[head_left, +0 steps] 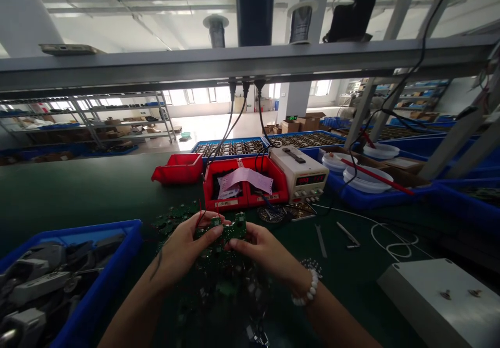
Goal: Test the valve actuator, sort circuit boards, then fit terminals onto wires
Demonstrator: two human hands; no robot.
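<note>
Between my two hands is a green circuit board (233, 229), raised above the dark green bench. My left hand (195, 238) grips its left side, thumb on the near face, and a red wire rises beside the fingers. The right side of the board is pinched by my right hand (260, 245); a white bead bracelet is on that wrist. More green circuit boards (172, 220) lie on the bench behind and left of my left hand. Below my hands, other boards and small parts are dark and blurred.
At the left stands a blue bin (128, 238) of grey housings. Red bins (226, 202) and a power supply (299, 173) stand behind my hands. Tweezers (321, 241), a pen-like tool (347, 233), a white cable (385, 249) and a metal box (445, 296) lie rightward. A shelf (175, 64) crosses overhead.
</note>
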